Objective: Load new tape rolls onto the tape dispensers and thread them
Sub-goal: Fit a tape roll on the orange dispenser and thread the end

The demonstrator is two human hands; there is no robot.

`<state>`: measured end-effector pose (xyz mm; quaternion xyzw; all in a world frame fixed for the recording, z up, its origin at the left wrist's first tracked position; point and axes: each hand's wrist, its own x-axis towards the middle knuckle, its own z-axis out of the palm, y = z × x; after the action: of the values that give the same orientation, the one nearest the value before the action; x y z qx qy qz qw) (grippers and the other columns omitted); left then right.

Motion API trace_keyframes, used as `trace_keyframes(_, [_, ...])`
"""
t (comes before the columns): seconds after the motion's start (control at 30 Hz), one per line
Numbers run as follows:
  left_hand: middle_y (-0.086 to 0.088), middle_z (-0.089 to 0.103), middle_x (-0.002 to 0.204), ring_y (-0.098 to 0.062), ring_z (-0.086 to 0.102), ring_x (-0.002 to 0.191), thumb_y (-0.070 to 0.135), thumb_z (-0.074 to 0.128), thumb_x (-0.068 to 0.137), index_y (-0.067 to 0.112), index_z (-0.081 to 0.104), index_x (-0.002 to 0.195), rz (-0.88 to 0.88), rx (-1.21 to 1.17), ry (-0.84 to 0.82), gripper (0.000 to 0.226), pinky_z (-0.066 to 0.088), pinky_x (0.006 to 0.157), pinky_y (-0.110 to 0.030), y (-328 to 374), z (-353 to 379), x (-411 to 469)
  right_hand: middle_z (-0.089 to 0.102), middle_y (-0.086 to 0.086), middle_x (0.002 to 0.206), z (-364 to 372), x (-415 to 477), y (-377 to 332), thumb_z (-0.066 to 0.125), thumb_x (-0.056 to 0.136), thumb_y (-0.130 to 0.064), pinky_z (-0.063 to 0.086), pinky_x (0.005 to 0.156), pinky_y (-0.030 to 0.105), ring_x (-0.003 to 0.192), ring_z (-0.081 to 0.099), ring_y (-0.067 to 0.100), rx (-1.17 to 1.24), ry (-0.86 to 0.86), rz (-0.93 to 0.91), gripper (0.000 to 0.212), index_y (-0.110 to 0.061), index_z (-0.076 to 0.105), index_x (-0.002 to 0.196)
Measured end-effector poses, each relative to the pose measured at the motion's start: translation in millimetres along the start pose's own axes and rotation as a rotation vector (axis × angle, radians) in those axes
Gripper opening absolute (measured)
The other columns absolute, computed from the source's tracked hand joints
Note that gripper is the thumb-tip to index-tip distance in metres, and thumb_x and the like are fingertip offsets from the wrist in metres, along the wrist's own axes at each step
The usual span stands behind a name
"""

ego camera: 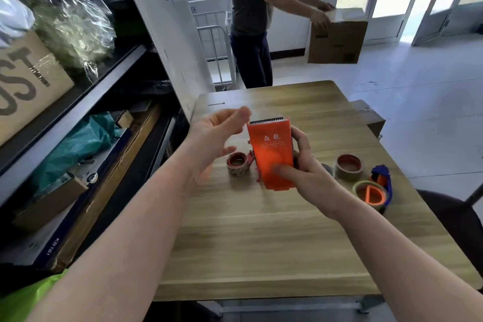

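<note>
Above the table (pixel 261 243), orange dispenser (pixel 270 149) within curled right fingers (pixel 300 138); left fingers (pixel 235 115) loose, empty, just beside.

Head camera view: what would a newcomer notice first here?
The bright orange tape dispenser stands out, gripped by the right hand above the wooden table, the left hand raised beside its toothed blade. Beyond the table, a second person handles a cardboard box; a blue dispenser lies near the table's right edge.
</note>
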<state>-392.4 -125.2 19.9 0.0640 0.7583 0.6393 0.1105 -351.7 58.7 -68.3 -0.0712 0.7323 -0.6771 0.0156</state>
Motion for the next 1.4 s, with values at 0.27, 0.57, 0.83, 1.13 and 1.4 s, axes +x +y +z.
trace_keyframes(0.27, [0.002, 0.074, 0.082, -0.009, 0.066, 0.077, 0.024, 0.075, 0.083, 0.017, 0.075, 0.087, 0.061, 0.108, 0.062, 0.008, 0.053, 0.076, -0.029, 7, 6, 0, 0.050, 0.002, 0.128, 10, -12, -4, 0.056, 0.098, -0.014, 0.050, 0.094, 0.038, 0.110, 0.055, 0.022, -0.079, -0.104, -0.013, 0.067, -0.042, 0.015, 0.143])
trace_keyframes(0.57, [-0.014, 0.073, 0.087, -0.011, 0.061, 0.065, 0.023, 0.073, 0.086, 0.018, 0.073, 0.081, 0.168, 0.204, 0.213, 0.007, 0.053, 0.055, -0.021, 8, 24, -4, 0.061, 0.010, 0.125, 22, -21, 3, 0.073, 0.079, -0.022, 0.053, 0.092, 0.055, 0.102, 0.068, 0.033, 0.112, -0.056, 0.040, 0.081, -0.045, 0.022, 0.137])
trace_keyframes(0.83, [0.004, 0.073, 0.076, 0.000, 0.063, 0.073, 0.015, 0.076, 0.081, 0.015, 0.070, 0.077, 0.050, 0.007, 0.259, 0.007, 0.046, 0.080, -0.027, 18, 23, 1, 0.067, 0.014, 0.112, 11, -33, -3, 0.073, 0.083, -0.006, 0.054, 0.083, 0.059, 0.092, 0.072, 0.032, 0.028, -0.084, 0.053, 0.087, -0.041, 0.020, 0.141])
trace_keyframes(1.13, [0.009, 0.076, 0.081, -0.011, 0.064, 0.096, 0.025, 0.078, 0.080, 0.019, 0.071, 0.088, 0.000, 0.014, 0.242, 0.012, 0.045, 0.099, -0.051, 32, 4, 17, 0.066, 0.014, 0.112, 9, -40, 4, 0.068, 0.087, -0.005, 0.059, 0.080, 0.045, 0.089, 0.072, 0.033, 0.136, -0.107, 0.227, 0.081, -0.037, 0.018, 0.143])
trace_keyframes(1.4, [0.002, 0.075, 0.087, -0.004, 0.067, 0.085, 0.020, 0.080, 0.078, 0.019, 0.075, 0.080, 0.175, 0.084, 0.225, 0.005, 0.049, 0.100, -0.039, 30, 14, 9, 0.069, 0.018, 0.105, 8, -36, 1, 0.066, 0.089, -0.008, 0.059, 0.068, 0.036, 0.086, 0.072, 0.033, 0.247, -0.108, 0.303, 0.076, -0.034, 0.021, 0.144])
